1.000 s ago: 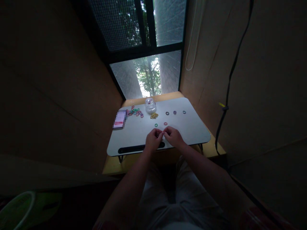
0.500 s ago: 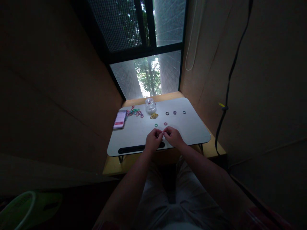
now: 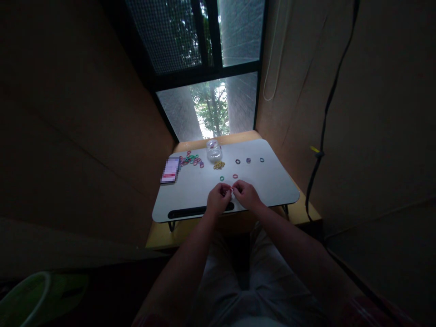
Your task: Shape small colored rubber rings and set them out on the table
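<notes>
My left hand (image 3: 219,198) and my right hand (image 3: 246,194) meet over the front of the white lap table (image 3: 190,190). The fingertips of both are pinched on a small reddish band (image 3: 232,188), largely hidden by the fingers. Just beyond them lie a green ring-shaped band (image 3: 222,178) and a pink band (image 3: 235,176). Farther back is a row with a dark band (image 3: 237,161), a purple bunch (image 3: 248,160) and a teal band (image 3: 262,160). A pile of yellow bands (image 3: 219,165) sits in front of a clear plastic jar (image 3: 214,151).
Mixed coloured bands (image 3: 191,159) are scattered at the back left, beside a phone (image 3: 170,170) with a lit screen. A black slot (image 3: 187,212) runs along the table's front edge. A black cable (image 3: 327,109) hangs at the right. Behind stands a window (image 3: 211,109).
The fingertips have shifted slightly, and a bit more red shows between them. Both hands stay in the same place, and the bands on the table have not moved.
</notes>
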`<state>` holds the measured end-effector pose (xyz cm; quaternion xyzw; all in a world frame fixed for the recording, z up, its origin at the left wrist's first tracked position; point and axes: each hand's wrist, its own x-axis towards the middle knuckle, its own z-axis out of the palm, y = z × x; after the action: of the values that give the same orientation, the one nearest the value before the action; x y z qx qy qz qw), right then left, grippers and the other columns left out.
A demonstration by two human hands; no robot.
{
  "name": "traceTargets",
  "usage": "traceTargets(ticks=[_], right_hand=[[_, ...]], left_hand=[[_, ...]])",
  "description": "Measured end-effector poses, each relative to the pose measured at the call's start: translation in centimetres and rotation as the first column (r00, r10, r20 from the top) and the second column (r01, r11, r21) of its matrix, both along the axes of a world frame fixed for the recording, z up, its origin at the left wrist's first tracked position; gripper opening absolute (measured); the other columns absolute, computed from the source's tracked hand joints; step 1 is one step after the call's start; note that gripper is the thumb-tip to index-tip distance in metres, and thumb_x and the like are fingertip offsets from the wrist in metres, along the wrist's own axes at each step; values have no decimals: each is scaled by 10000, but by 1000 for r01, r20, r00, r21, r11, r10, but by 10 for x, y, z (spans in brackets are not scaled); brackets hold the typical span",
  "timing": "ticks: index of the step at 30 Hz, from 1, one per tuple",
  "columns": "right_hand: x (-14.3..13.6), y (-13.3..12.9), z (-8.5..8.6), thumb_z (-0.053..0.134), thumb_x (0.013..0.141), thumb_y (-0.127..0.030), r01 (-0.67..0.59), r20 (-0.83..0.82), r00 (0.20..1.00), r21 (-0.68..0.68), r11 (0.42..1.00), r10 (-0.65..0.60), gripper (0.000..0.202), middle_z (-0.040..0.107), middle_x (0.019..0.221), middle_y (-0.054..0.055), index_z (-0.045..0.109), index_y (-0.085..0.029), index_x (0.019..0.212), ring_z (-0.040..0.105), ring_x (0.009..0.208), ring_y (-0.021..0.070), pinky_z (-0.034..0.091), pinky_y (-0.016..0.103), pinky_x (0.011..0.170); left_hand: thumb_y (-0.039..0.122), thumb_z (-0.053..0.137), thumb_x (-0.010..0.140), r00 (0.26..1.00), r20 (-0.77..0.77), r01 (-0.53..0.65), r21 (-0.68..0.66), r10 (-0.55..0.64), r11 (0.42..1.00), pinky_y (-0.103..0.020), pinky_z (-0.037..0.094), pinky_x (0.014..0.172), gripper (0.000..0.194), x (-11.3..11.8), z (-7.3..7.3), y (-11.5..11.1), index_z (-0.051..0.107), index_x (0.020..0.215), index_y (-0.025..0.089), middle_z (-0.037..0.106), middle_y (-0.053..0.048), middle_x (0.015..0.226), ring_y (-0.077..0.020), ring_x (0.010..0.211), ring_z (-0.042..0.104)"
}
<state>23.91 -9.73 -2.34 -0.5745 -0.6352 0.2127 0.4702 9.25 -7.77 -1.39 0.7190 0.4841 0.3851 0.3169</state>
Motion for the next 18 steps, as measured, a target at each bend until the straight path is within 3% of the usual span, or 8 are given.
traceTargets(ticks=[18], right_hand=[[-1, -1, 3, 513, 783, -245, 7, 31, 999, -4, 1000, -7, 99, 541, 615, -29, 555, -193, 710, 487, 575, 117, 344, 231, 559]], left_hand=[[292, 566, 764, 998, -58, 5, -2, -5, 1000, -229, 348, 546, 101, 0, 0, 0, 589, 785, 197, 558, 39, 622, -98, 555, 480]])
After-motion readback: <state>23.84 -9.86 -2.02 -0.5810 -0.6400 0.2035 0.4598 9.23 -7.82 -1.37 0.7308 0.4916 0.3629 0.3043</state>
